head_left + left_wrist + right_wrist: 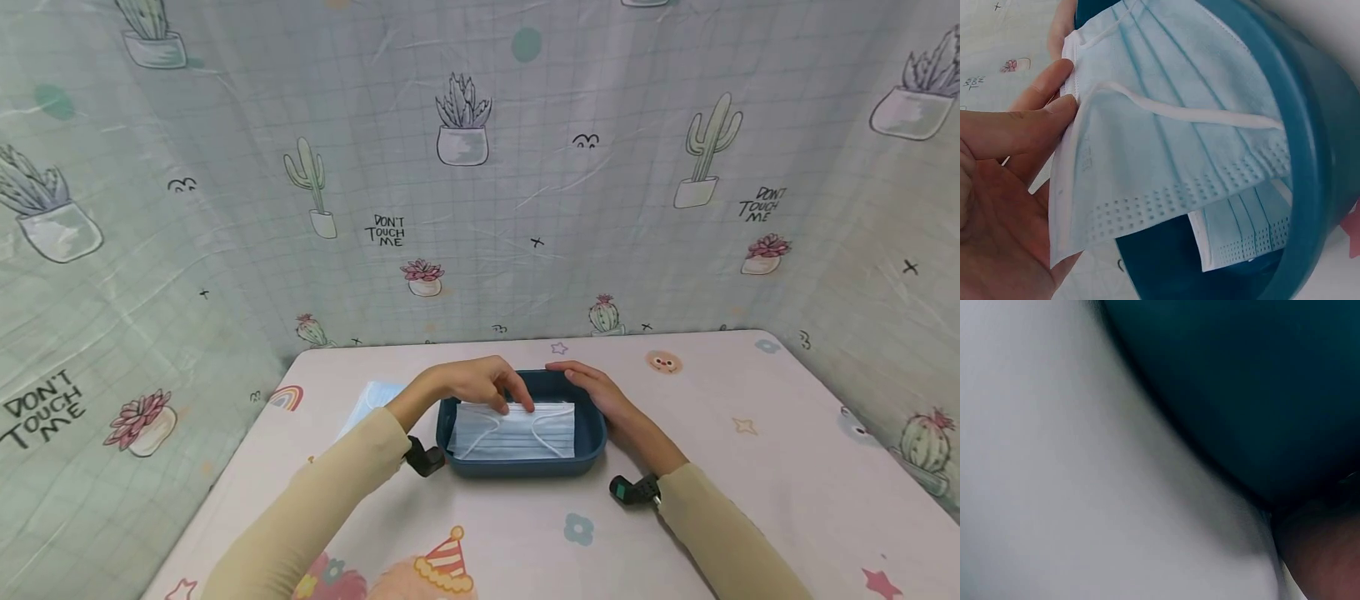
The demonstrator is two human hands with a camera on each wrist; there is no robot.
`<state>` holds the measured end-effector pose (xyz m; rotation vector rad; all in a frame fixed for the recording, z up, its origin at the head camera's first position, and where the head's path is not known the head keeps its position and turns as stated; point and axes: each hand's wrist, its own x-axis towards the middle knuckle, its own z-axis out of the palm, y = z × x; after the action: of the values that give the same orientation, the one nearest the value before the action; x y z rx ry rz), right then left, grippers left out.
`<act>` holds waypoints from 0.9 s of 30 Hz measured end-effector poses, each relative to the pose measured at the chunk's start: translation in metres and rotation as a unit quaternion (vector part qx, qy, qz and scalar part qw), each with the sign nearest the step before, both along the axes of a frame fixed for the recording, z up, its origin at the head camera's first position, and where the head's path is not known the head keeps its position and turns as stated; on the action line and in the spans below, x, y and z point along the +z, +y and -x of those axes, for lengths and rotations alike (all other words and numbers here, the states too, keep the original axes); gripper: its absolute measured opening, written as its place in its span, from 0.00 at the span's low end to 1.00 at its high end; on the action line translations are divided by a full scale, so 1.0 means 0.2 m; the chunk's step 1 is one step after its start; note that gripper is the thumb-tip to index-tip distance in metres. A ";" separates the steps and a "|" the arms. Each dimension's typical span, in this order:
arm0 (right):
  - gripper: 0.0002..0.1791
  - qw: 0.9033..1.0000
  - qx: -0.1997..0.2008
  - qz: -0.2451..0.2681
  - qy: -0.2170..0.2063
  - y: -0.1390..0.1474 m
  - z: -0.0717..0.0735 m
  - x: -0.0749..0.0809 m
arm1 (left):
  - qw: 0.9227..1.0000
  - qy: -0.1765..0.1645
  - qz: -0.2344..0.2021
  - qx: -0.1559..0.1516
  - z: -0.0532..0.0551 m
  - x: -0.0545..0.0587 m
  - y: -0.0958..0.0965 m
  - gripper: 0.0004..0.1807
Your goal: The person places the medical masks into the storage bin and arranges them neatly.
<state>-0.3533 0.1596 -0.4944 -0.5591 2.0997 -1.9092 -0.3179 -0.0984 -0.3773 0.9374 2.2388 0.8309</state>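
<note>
A pleated light-blue face mask [517, 437] with white ear loops lies across a dark blue box [517, 469]. My left hand [483, 382] reaches over the box from the left. In the left wrist view its thumb and fingers [1054, 75] pinch the mask's long white edge, and the near part of the mask is lifted at a slant. Beneath it, another mask [1241, 234] shows inside the box. My right hand [600, 392] rests against the box's back right corner, fingers stretched along the rim; the right wrist view shows mostly the dark box wall [1241, 381].
Another light-blue mask [372, 402] lies on the table left of the box, partly behind my left forearm. The table [697, 400] has a pink printed cover. A patterned curtain [525, 192] hangs at the back and both sides. Each wrist wears a black camera [425, 457].
</note>
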 end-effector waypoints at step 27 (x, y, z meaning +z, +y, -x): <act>0.24 1.000 -0.008 -0.009 0.004 -0.01 0.00 -0.01 | 0.993 0.073 0.093 0.012 0.05 -0.04 0.02 0.24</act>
<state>-0.3532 0.1584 -0.4963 -0.5471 2.1312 -1.8975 -0.3284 -0.0936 -0.3852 0.9101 2.4092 0.5658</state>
